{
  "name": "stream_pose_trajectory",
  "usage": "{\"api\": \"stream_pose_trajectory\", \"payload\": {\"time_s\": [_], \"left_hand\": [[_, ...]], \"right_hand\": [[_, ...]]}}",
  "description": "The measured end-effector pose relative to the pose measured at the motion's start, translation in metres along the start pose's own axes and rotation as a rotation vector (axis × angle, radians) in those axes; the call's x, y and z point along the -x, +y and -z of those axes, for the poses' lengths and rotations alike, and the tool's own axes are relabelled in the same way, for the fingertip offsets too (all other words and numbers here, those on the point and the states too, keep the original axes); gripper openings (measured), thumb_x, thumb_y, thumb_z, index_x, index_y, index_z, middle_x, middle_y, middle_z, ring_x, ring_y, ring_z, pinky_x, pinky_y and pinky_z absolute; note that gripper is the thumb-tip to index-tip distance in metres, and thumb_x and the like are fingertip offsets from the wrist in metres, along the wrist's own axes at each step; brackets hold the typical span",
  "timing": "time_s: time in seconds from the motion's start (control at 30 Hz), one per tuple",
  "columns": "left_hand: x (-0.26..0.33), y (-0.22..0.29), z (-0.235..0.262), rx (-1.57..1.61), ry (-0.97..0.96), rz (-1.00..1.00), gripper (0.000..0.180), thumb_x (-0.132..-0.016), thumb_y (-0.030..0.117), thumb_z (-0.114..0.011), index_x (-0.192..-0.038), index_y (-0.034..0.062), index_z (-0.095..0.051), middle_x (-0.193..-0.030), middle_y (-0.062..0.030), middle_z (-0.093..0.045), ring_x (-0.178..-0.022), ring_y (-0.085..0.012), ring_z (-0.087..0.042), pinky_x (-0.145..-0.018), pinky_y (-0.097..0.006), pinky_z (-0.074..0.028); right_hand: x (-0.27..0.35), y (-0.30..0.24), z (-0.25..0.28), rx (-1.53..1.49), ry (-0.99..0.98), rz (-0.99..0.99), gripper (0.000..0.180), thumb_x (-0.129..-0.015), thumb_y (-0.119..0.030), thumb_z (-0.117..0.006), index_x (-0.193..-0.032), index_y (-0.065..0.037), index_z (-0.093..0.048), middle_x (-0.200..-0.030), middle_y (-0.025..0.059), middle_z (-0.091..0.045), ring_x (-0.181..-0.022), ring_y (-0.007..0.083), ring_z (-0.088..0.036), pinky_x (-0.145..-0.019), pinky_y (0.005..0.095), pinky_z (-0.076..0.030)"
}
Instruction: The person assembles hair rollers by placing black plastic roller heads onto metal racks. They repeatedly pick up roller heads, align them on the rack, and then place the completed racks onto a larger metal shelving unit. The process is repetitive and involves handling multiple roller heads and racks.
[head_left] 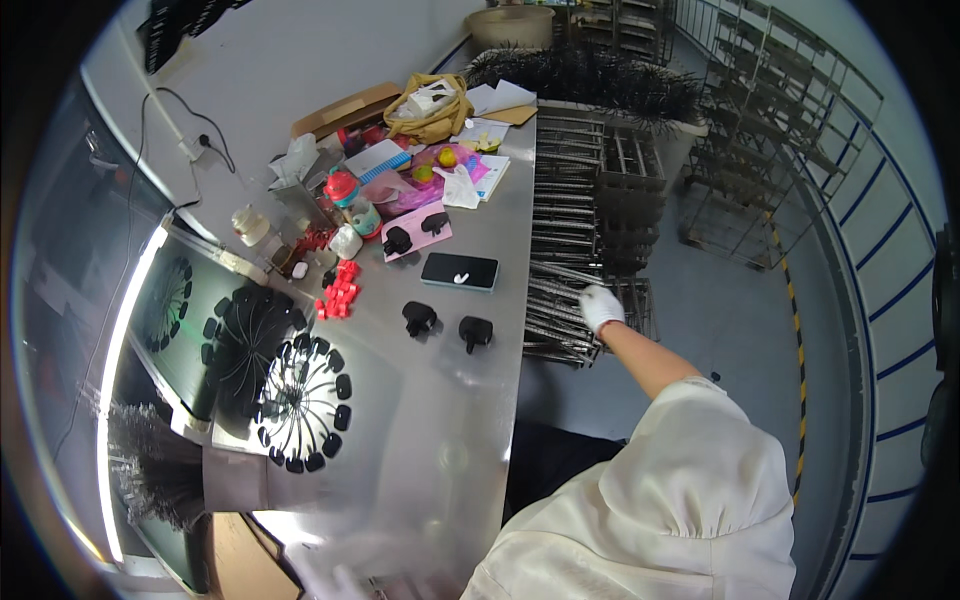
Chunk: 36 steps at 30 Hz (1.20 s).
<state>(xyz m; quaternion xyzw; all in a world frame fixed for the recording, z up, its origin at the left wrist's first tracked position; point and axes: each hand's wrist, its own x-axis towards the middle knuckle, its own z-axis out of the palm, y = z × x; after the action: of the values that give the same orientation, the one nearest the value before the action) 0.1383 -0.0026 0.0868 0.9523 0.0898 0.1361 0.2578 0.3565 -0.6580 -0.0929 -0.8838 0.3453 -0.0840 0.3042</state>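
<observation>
My right hand (602, 308), in a white glove, reaches out to the right of the table. It is at the ends of the stacked metal racks with rods (562, 300), its fingers drawn together; what they grip, if anything, is hidden. My left hand is not in view. On the metal table (430, 400) two black plastic pieces (476, 333) lie near the right edge. Two more black pieces (397, 240) rest on a pink sheet. To the left, small black heads on thin stems (300, 400) fan out in a ring under bright light.
A phone (460, 271), red plastic pieces (340, 290), a bottle with a red lid (345, 190) and a yellow bag (428, 108) occupy the table. Behind the racks stands a bin of black bristly items (590, 80). Tall metal shelving (750, 130) stands at the right.
</observation>
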Motion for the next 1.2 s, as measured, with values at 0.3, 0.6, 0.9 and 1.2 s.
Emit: {"api": "stream_pose_trajectory", "payload": {"time_s": [0.3, 0.6, 0.9, 1.2], "left_hand": [[-0.042, 0.151, -0.198, -0.302, -0.550, -0.403, 0.081, -0.070, 0.038, -0.083, -0.136, 0.0030, -0.050, -0.139, -0.0234, -0.050, -0.132, -0.0474, -0.044, -0.108, -0.067, -0.032], [-0.055, 0.161, -0.215, -0.290, -0.497, -0.419, 0.078, -0.069, 0.038, -0.082, -0.133, 0.0067, -0.051, -0.136, -0.0200, -0.049, -0.125, -0.0437, -0.048, -0.102, -0.065, -0.034], [-0.052, 0.155, -0.208, -0.264, -0.434, -0.464, 0.070, -0.077, 0.039, -0.079, -0.135, 0.0067, -0.056, -0.141, -0.0200, -0.054, -0.132, -0.0432, -0.049, -0.107, -0.066, -0.035], [-0.043, 0.130, -0.211, 0.604, -0.230, 0.008, 0.058, -0.102, 0.028, -0.061, -0.151, 0.0007, -0.045, -0.151, -0.0165, -0.052, -0.144, -0.0332, -0.047, -0.121, -0.045, -0.033]], "right_hand": [[-0.074, 0.058, -0.164, 0.623, -0.503, -0.130, 0.115, -0.068, -0.055, -0.089, -0.160, -0.016, -0.031, -0.165, 0.0173, -0.033, -0.154, 0.0353, -0.028, -0.118, 0.0586, -0.035], [-0.118, 0.110, -0.255, 0.600, -0.543, -0.089, 0.111, -0.059, -0.063, -0.090, -0.146, -0.009, -0.048, -0.139, 0.0188, -0.059, -0.127, 0.0356, -0.060, -0.107, 0.0522, -0.047], [-0.079, 0.113, -0.092, -0.164, -0.100, -0.164, 0.076, -0.069, -0.038, -0.080, -0.126, 0.008, -0.063, -0.110, 0.0270, -0.072, -0.108, 0.0358, -0.071, -0.095, 0.0409, -0.054], [0.081, -0.075, 0.145, -0.169, 0.057, 0.476, 0.080, -0.058, -0.017, -0.085, -0.130, 0.002, -0.056, -0.111, 0.0156, -0.057, -0.097, 0.0282, -0.056, -0.089, 0.0381, -0.049]]}}
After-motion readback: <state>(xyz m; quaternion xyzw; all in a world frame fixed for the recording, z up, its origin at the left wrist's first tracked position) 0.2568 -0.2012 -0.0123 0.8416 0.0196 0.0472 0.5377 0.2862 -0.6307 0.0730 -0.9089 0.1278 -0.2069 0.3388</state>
